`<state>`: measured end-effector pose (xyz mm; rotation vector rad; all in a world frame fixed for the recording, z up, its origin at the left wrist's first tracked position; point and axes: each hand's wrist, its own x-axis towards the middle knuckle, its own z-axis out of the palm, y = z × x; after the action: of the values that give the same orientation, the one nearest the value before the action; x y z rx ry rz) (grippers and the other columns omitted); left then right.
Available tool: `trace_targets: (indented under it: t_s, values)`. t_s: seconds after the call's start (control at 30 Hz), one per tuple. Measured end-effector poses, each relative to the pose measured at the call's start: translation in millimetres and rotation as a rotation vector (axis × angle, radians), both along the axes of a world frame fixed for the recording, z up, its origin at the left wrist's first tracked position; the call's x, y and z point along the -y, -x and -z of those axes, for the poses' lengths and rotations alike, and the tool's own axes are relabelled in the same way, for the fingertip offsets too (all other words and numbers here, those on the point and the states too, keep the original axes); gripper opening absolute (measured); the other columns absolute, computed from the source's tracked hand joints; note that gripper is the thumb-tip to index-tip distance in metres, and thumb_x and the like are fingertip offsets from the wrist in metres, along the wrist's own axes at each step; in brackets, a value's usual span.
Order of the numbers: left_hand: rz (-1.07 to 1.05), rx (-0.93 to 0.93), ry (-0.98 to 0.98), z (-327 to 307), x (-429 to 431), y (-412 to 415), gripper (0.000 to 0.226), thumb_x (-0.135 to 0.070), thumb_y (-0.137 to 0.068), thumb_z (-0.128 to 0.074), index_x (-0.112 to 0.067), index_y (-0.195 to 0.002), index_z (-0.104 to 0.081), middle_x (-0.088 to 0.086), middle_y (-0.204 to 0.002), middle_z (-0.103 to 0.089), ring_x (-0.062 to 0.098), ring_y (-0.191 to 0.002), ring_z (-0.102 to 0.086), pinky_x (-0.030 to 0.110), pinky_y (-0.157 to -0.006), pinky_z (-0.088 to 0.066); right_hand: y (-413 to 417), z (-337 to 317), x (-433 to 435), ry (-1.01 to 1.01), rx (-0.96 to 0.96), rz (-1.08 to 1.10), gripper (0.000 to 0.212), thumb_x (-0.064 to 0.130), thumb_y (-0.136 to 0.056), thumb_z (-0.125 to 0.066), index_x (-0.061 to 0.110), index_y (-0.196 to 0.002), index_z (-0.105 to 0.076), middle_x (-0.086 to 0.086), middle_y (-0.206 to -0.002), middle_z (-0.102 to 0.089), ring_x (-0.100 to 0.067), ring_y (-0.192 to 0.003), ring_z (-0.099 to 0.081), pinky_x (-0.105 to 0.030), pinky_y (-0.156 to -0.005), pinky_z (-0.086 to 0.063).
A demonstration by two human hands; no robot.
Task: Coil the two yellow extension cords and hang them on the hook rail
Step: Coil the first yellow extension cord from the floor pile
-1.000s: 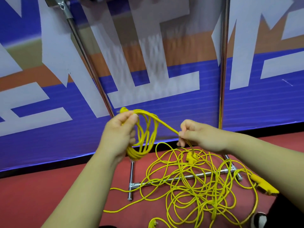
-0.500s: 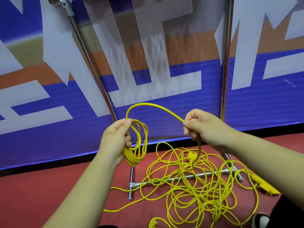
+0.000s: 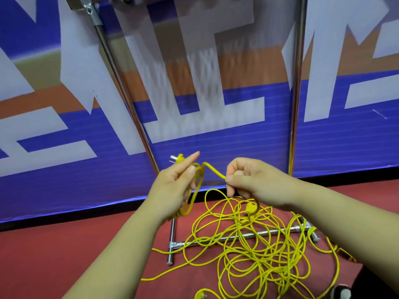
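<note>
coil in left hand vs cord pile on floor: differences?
The coil hangs in a few tight loops from the left hand; the pile sprawls in loose, tangled loops. The coil is held off the red floor; the pile lies on it, across the stand's base bar. The coil holds far less cord than the pile. Both are yellow, joined by a strand pinched in the right hand.

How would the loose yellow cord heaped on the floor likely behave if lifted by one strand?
Probably floppy: the strand between the left hand and right hand bends sharply. The loose cord lies in overlapping loops, so it would likely tangle and drag neighbours. Loops cross the metal base bar, where they may snag.
</note>
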<state>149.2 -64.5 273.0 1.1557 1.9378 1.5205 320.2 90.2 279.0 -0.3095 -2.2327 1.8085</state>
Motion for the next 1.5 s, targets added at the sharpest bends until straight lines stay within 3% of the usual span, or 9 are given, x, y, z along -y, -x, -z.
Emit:
trace_targets:
  t_s: [0.2, 0.33, 0.5, 0.73, 0.93, 1.0, 1.17, 1.33, 1.5]
  values:
    - [0.247, -0.055, 0.197, 2.7, 1.5, -5.7, 0.030, -0.042, -0.097, -0.053, -0.050, -0.124, -0.064, -0.001, -0.068, -0.054, 0.019, -0.053, -0.041, 0.031, -0.051, -0.036, -10.3, -11.7, -4.3, 0.008, -0.084, -0.006, 0.005, 0.008, -0.101, -0.050, 0.008, -0.097, -0.052, -0.008, -0.080, -0.071, -0.011, -0.050, -0.040, -0.023, -0.050, -0.032]
    - [0.292, -0.120, 0.222, 0.0, -0.9, -11.3, 0.040, -0.035, -0.102, -0.054, -0.060, -0.133, -0.050, -0.007, -0.067, -0.056, 0.013, -0.054, -0.044, 0.024, -0.049, -0.040, -13.7, -11.6, -6.6, 0.004, -0.082, -0.041, 0.006, 0.010, -0.102, -0.051, 0.012, -0.096, -0.053, -0.007, -0.082, -0.072, -0.011, -0.055, -0.042, -0.025, -0.053, -0.032]
    - [0.313, -0.209, 0.235, -3.7, -4.8, -22.3, 0.023, -0.023, -0.104, -0.052, -0.027, -0.120, -0.068, -0.014, -0.064, -0.056, 0.002, -0.052, -0.045, 0.016, -0.054, -0.037, -13.7, -10.3, -3.7, -0.013, -0.071, -0.120, 0.006, 0.010, -0.102, -0.050, 0.012, -0.097, -0.052, -0.007, -0.081, -0.071, -0.012, -0.056, -0.043, -0.022, -0.055, -0.035]
    - [0.005, 0.142, 0.014, -13.9, 1.3, -8.2, 0.020, -0.020, -0.101, -0.056, -0.022, -0.084, -0.068, 0.001, -0.062, -0.040, 0.012, -0.047, -0.028, 0.022, -0.044, -0.024, -14.9, -5.4, -16.0, 0.094, -0.039, -0.078, 0.010, 0.003, -0.099, -0.053, 0.013, -0.099, -0.050, -0.006, -0.077, -0.066, -0.018, -0.066, -0.057, -0.030, -0.065, -0.042]
    - [-0.128, 0.216, -0.129, -13.5, 2.1, 8.2, 0.018, -0.019, -0.103, -0.054, -0.015, -0.088, -0.064, 0.002, -0.065, -0.043, 0.012, -0.044, -0.030, 0.020, -0.039, -0.031, -5.4, 3.8, -18.7, 0.047, -0.008, -0.026, 0.011, 0.003, -0.100, -0.050, 0.014, -0.098, -0.048, -0.006, -0.078, -0.067, -0.018, -0.066, -0.056, -0.037, -0.068, -0.039]
    - [-0.160, 0.306, -0.159, -7.5, 1.0, 12.2, 0.012, -0.014, -0.102, -0.054, -0.015, -0.103, -0.066, 0.003, -0.068, -0.048, 0.010, -0.042, -0.033, 0.020, -0.039, -0.035, -2.4, 2.9, -17.3, 0.048, -0.032, 0.034, 0.012, 0.001, -0.099, -0.050, 0.013, -0.097, -0.048, -0.005, -0.076, -0.068, -0.016, -0.059, -0.050, -0.032, -0.060, -0.040]
    - [-0.337, 0.527, -0.223, 5.3, 4.2, 26.2, 0.031, -0.008, -0.104, -0.048, -0.016, -0.133, -0.057, 0.003, -0.068, -0.048, 0.008, -0.044, -0.039, 0.021, -0.041, -0.041, 1.4, 3.4, -19.5, 0.170, -0.067, 0.302, 0.013, -0.002, -0.094, -0.052, 0.010, -0.100, -0.051, -0.008, -0.072, -0.069, -0.016, -0.051, -0.041, -0.029, -0.051, -0.036]
    - [-0.315, 0.563, -0.247, 0.2, 6.2, 22.9, 0.027, -0.009, -0.105, -0.044, -0.018, -0.124, -0.062, 0.001, -0.065, -0.047, 0.012, -0.050, -0.046, 0.025, -0.049, -0.051, 3.9, 13.9, -26.3, 0.214, 0.082, 0.418, 0.011, -0.001, -0.093, -0.051, 0.010, -0.096, -0.053, -0.010, -0.074, -0.073, -0.016, -0.049, -0.042, -0.030, -0.051, -0.039]
    - [-0.162, 0.610, -0.252, -7.2, 4.4, 11.3, 0.027, -0.008, -0.105, -0.043, -0.015, -0.121, -0.063, 0.003, -0.069, -0.049, 0.008, -0.045, -0.035, 0.019, -0.039, -0.034, 7.3, 22.4, -25.7, 0.225, 0.160, 0.422, 0.010, 0.001, -0.095, -0.049, 0.007, -0.099, -0.056, -0.010, -0.081, -0.074, -0.010, -0.047, -0.048, -0.025, -0.048, -0.045]
